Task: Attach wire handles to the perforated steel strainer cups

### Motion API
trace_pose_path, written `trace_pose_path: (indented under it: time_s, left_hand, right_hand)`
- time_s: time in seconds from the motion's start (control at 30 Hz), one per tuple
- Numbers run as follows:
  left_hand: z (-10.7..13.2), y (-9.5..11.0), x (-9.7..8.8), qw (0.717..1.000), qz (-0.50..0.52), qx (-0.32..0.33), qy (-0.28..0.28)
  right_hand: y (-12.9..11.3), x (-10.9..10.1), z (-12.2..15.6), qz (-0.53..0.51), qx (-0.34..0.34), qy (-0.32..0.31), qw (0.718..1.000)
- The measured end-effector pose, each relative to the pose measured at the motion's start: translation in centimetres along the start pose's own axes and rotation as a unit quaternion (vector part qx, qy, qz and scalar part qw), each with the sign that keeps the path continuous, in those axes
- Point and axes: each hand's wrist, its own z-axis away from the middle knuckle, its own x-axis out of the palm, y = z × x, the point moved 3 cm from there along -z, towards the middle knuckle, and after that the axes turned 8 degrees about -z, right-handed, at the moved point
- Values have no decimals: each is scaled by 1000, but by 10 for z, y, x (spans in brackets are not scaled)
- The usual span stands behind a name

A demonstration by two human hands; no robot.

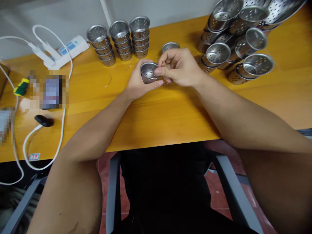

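Observation:
My left hand [137, 79] is wrapped round a small perforated metal cup [149, 72], tilted so that its mouth faces me. At the cup's right rim, my right hand [176, 66] is closed in a pinch with thumb and forefinger together. Whatever sits between those fingertips, if anything, is too small to make out. Just behind the right hand stands another metal cup [170, 47], partly hidden by it. Thin curved wire pieces [110, 79] lie on the table to the left of my left hand.
Three stacks of perforated cups [119, 39] stand at the back. More cups [243, 42] are piled at the back right. On the left are a power strip [70, 48], white cables [63, 120], a black oval object [44, 120] and a yellow-green handled tool [21, 87].

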Motion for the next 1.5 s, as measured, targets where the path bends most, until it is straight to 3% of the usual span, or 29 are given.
trace_pose_path:
  time_s: [0.3,0.67,0.77,1.03,1.23,1.37,1.5]
  left_hand:
    - [-3,9,-2,999,-27,-18,22]
    - [-1,-1,-2,999,-19,23,29]
    - [0,-2,1,999,-26,8,36]
    - [-7,-3,-1,995,-38,-26,94]
    - [-7,9,-7,993,-88,-4,81]
    - [-7,-4,-5,994,-71,-6,81]
    - [-9,-17,-4,992,-30,19,123]
  right_hand:
    - [-2,1,2,29,14,7,999]
    - [-7,6,3,23,-2,-3,1000]
    - [-6,3,4,65,-4,10,998]
    - [-15,6,9,188,-133,100,968]
    - [-11,4,9,266,-124,47,955]
    - [-1,0,6,285,-158,11,945]
    - [1,0,8,283,-172,8,943]
